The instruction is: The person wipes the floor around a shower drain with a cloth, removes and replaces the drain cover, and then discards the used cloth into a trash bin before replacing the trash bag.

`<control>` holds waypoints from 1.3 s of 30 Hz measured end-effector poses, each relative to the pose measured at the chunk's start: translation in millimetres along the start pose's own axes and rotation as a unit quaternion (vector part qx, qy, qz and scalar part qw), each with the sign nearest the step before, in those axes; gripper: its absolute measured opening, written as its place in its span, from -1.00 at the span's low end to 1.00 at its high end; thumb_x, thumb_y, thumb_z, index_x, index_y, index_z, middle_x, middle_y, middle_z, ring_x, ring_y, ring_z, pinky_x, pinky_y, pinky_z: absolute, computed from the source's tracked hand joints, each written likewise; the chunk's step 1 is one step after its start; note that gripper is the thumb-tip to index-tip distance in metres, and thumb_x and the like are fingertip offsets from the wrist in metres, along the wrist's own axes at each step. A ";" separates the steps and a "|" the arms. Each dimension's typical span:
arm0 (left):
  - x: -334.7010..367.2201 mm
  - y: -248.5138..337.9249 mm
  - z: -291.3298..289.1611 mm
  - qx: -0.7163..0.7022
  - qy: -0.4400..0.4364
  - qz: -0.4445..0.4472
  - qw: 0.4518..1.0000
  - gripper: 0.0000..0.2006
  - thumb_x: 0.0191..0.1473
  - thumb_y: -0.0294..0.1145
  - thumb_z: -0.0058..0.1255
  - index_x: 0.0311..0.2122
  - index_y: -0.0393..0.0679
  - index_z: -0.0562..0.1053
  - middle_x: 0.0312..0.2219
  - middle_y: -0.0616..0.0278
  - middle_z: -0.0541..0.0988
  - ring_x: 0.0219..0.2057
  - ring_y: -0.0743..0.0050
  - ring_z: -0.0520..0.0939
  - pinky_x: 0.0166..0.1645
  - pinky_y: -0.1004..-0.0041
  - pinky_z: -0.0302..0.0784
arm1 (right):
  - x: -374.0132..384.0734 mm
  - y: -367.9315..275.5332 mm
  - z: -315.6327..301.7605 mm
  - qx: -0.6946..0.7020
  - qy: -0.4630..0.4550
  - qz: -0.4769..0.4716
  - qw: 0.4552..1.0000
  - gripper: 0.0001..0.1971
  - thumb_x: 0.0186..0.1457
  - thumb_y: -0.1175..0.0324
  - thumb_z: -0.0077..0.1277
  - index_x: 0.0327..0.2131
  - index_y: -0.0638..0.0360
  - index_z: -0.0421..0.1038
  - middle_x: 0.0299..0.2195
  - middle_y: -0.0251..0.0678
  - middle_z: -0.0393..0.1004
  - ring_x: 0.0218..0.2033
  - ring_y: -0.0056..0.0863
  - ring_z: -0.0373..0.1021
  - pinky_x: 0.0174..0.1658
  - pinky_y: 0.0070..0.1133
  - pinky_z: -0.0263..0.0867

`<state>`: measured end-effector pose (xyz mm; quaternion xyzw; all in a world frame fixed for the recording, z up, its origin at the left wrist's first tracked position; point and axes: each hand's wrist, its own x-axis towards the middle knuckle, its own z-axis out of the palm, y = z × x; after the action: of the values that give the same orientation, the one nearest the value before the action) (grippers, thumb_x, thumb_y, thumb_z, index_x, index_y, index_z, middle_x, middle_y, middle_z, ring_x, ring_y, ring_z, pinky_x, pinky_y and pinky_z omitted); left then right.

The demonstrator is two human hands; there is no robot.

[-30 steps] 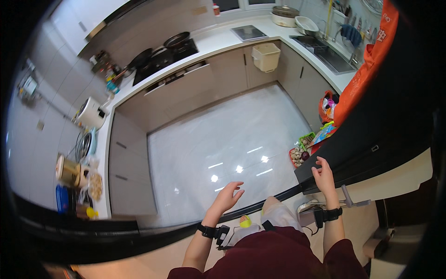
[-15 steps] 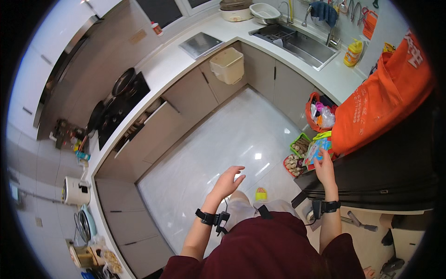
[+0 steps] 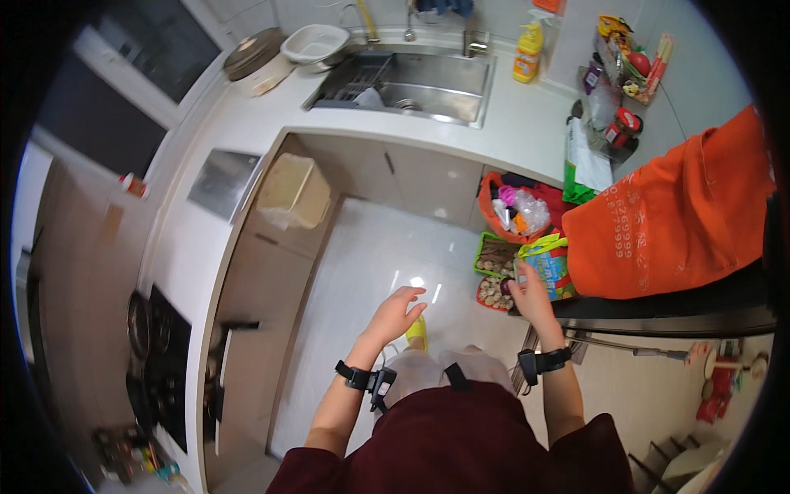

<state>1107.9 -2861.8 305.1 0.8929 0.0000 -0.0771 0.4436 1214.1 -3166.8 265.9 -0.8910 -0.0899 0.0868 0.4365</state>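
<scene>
My left hand [image 3: 397,316] hangs in the air over the pale floor, holding nothing, its thumb apart from its loosely stretched fingers. My right hand [image 3: 535,295] hovers, also open, its thumb and fingers apart, in front of a blue-and-green printed bag [image 3: 558,272]. Whether it touches the bag cannot be made out. Just left of that hand is a red basket of whitish bulbs [image 3: 493,291] that look like garlic, with something dark purple by the thumb. Behind it sits a green basket [image 3: 496,254] holding brownish produce.
An orange cloth [image 3: 666,218] drapes the dark cabinet at right. An orange bag [image 3: 487,199] with plastic bags stands against the cupboards. Ahead is a sink [image 3: 436,86] in the white counter, with a yellow bottle [image 3: 527,53] beside it. A beige bin [image 3: 295,191] hangs at left.
My view has turned to the right, bringing the sink ahead and showing jars and packets at the far right. Both hands stay raised and empty; the right remains beside the printed bag.
</scene>
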 end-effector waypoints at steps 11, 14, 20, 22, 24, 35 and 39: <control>170.0 -51.1 -6.6 0.053 -0.146 0.109 0.982 -0.70 0.07 -0.30 0.01 -0.09 -0.18 0.41 -0.08 0.03 0.43 -0.07 0.06 0.48 -0.03 0.30 0.43 | 93.7 41.7 27.7 0.047 0.104 0.125 0.986 -0.56 0.04 0.39 0.02 0.01 0.27 0.21 -0.14 -0.08 0.37 -0.32 -0.33 0.42 -0.21 -0.48 0.34; 206.1 -50.5 -2.7 0.074 -0.143 0.127 0.979 -0.70 0.07 -0.31 0.01 -0.10 -0.18 0.41 -0.05 0.01 0.41 -0.06 -0.01 0.46 -0.01 0.27 0.42 | 124.9 63.4 30.0 0.030 0.132 0.139 0.981 -0.56 0.05 0.38 0.01 0.01 0.29 0.21 -0.10 -0.05 0.37 -0.28 -0.30 0.43 -0.18 -0.46 0.34; 268.1 -42.6 6.6 0.087 -0.150 0.114 0.978 -0.70 0.06 -0.31 0.01 -0.10 -0.17 0.41 -0.02 -0.02 0.38 -0.04 -0.03 0.45 0.00 0.27 0.41 | 170.4 94.2 46.4 0.039 0.156 0.131 0.978 -0.61 0.02 0.39 0.02 -0.06 0.24 0.25 -0.13 -0.04 0.38 -0.20 -0.15 0.39 -0.16 -0.40 0.33; 284.5 -45.5 12.1 0.082 -0.154 0.108 0.979 -0.71 0.06 -0.32 0.00 -0.10 -0.17 0.41 -0.01 -0.03 0.38 -0.03 -0.03 0.44 0.02 0.27 0.40 | 183.6 101.0 53.2 0.051 0.142 0.153 0.977 -0.64 0.01 0.40 0.03 -0.09 0.22 0.26 -0.15 -0.05 0.38 -0.18 -0.12 0.37 -0.15 -0.37 0.32; 300.7 -49.8 16.8 0.077 -0.161 0.111 0.978 -0.70 0.05 -0.32 0.00 -0.10 -0.17 0.41 -0.01 -0.04 0.37 -0.03 -0.05 0.43 0.03 0.26 0.39 | 195.7 107.4 57.4 0.047 0.160 0.145 0.975 -0.66 0.00 0.40 0.03 -0.12 0.22 0.28 -0.19 -0.04 0.39 -0.18 -0.11 0.36 -0.15 -0.35 0.30; 384.2 -69.4 48.4 0.060 -0.222 0.139 0.963 -0.73 0.05 -0.38 -0.02 -0.11 -0.17 0.42 -0.02 -0.06 0.38 -0.01 -0.06 0.41 0.06 0.26 0.36 | 320.8 103.5 78.3 -0.021 0.196 0.123 0.973 -0.72 0.02 0.43 -0.03 -0.15 0.24 0.35 -0.19 -0.04 0.40 -0.16 -0.04 0.34 -0.11 -0.31 0.29; 401.1 -72.0 47.4 0.051 -0.221 0.153 0.962 -0.70 0.04 -0.37 0.01 -0.10 -0.20 0.40 -0.03 -0.11 0.36 -0.04 -0.09 0.43 0.03 0.26 0.38 | 367.5 115.0 98.4 -0.074 0.177 0.160 0.968 -0.65 0.01 0.44 -0.04 -0.06 0.16 0.34 -0.11 -0.02 0.36 -0.15 -0.04 0.35 -0.08 -0.30 0.30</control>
<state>1492.8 -2883.2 164.7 0.8643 -0.2389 -0.2037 0.3930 1557.0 -3074.4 87.2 -0.9246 0.1263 -0.0104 0.3591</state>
